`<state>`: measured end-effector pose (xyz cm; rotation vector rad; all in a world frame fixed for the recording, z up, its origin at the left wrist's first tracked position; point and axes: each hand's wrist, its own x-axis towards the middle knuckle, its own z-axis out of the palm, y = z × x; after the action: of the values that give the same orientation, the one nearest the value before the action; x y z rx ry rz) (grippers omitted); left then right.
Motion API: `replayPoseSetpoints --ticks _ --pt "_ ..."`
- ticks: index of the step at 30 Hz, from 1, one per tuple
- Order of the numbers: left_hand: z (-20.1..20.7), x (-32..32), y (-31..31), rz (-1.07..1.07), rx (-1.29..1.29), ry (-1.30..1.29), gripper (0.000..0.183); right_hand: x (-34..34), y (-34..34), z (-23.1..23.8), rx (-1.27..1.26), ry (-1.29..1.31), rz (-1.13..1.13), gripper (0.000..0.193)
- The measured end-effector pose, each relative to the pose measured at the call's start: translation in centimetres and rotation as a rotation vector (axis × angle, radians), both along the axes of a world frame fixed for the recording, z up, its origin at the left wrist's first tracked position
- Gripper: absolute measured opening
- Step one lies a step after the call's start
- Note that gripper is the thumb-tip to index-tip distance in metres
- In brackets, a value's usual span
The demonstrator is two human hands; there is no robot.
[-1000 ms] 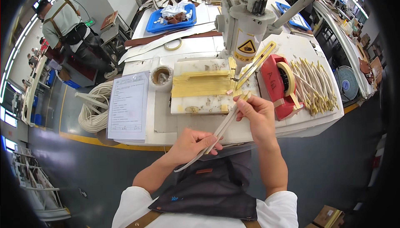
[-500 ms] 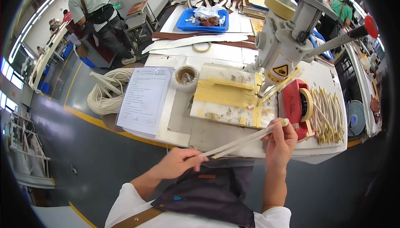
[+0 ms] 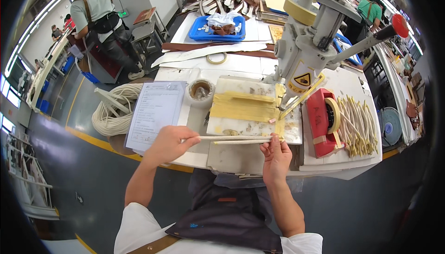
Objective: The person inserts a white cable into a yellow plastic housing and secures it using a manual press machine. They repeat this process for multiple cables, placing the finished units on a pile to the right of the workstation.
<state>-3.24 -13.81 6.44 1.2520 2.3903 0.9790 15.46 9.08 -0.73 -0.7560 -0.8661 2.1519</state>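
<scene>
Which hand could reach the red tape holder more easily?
Probably the right hand: it is much nearer the red tape dispenser, though it's pinching white cord; the left hand is farther left.

The left hand (image 3: 170, 143) and right hand (image 3: 276, 159) hold pale cords (image 3: 236, 139), seemingly two, near the slab (image 3: 241, 85); a red dispenser (image 3: 317, 126) stands beside it on the counter (image 3: 174, 75).

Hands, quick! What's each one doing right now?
Left hand: closed, pinching one white strand.
Right hand: closed, pinching the right ends of both white strands.
</scene>
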Motion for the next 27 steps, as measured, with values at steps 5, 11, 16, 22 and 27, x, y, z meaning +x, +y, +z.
replayPoseSetpoints --ticks 5,11,16,22,27 --pt "-3.0 -0.1 1.1 -0.007 0.029 -0.095 0.020 0.4 0.6 -0.3 0.042 -0.009 -0.062 0.023" --pt "-1.0 0.0 1.2 0.067 -0.042 -0.326 0.023 1.0 1.0 -0.8 0.089 -0.032 0.041 0.025" --pt "-1.1 0.4 0.4 -0.015 -0.064 -0.329 0.025 1.1 0.5 -0.2 0.112 -0.035 0.023 0.022" --pt "-0.3 3.1 1.4 -0.093 -0.044 -0.385 0.026 2.9 1.6 1.2 0.218 0.004 -0.016 0.020" --pt "-1.2 4.0 1.5 -0.098 0.000 -0.375 0.021 3.8 1.9 2.2 0.275 -0.010 -0.017 0.020"
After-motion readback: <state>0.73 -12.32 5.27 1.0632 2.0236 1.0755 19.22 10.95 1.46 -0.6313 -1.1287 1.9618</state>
